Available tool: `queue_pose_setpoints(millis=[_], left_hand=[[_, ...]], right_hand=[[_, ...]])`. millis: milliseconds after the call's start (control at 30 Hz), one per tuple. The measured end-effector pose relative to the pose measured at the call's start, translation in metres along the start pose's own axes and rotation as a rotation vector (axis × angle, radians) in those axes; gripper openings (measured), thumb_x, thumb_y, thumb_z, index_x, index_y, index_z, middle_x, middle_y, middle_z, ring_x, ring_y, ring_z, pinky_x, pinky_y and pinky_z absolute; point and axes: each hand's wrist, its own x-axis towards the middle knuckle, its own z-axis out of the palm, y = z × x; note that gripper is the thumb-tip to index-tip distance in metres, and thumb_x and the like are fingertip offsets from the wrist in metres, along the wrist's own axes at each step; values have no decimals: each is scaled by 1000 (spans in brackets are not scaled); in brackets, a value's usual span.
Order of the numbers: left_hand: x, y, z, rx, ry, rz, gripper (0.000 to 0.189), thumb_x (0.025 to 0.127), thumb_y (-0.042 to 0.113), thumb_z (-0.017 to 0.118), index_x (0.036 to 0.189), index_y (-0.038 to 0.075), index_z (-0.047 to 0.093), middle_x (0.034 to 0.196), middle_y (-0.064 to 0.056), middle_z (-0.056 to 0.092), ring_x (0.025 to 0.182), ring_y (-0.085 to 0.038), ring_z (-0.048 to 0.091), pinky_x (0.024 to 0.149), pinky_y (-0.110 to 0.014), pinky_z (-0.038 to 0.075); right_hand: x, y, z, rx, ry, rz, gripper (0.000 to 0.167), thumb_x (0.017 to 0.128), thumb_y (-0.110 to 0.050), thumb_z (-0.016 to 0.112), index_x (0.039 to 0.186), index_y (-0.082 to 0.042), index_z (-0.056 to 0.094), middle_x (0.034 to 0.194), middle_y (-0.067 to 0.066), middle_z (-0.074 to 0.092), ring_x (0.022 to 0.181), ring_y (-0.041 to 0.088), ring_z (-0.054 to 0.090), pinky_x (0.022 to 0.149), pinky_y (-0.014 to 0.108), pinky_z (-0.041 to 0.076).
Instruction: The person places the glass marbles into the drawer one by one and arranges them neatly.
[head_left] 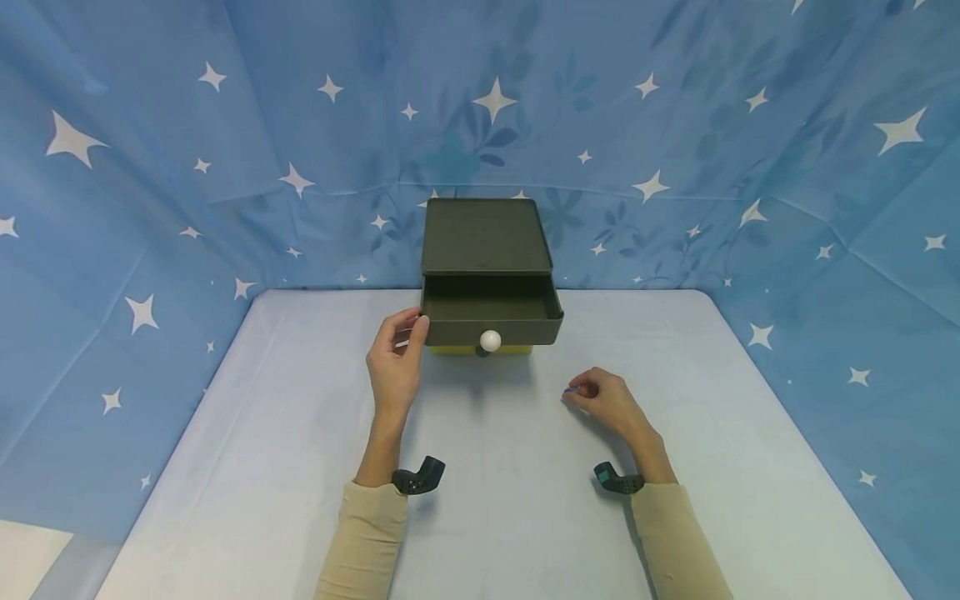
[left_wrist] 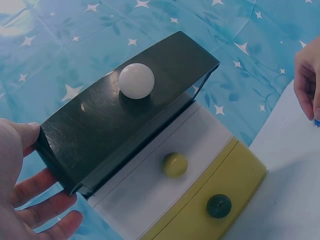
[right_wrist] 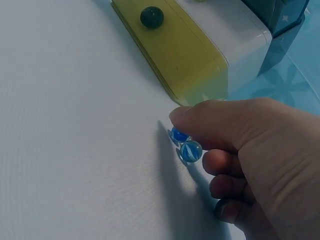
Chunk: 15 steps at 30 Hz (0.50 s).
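A small chest has a dark green top drawer pulled out, with a white round knob on its front. The part of its inside that shows holds nothing. My left hand grips this drawer's left front corner, thumb on the front edge and fingers at the side. To the right of the chest, my right hand is low over the table, thumb and fingertips pinching two clear glass marbles with blue inside. The thumb partly hides one marble. Whether the marbles touch the tabletop, I cannot tell.
Below the dark drawer are a white drawer with a yellow knob and a yellow drawer with a green knob, both pushed in. The chest stands at the back of the white table, before a blue star-patterned cloth.
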Motion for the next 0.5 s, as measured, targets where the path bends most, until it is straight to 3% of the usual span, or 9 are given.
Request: queue_pose_setpoints(millis=[300, 500], left_hand=[[0, -2, 0, -6, -4, 2, 29, 96, 29, 69, 118, 11, 70, 109, -10, 70, 97, -24, 67, 77, -16, 51], [-1, -2, 0, -10, -6, 1, 29, 96, 29, 69, 118, 12, 70, 109, -10, 70, 96, -19, 67, 78, -16, 51]], right_hand=[[0, 0, -1, -2, -23, 16, 20, 87, -20, 77, 102, -7, 73, 88, 3, 63, 82, 17, 54, 74, 29, 47], [0, 0, 0, -13, -24, 5, 18, 87, -20, 77, 100, -8, 73, 86, 2, 62, 81, 17, 53, 72, 27, 46]])
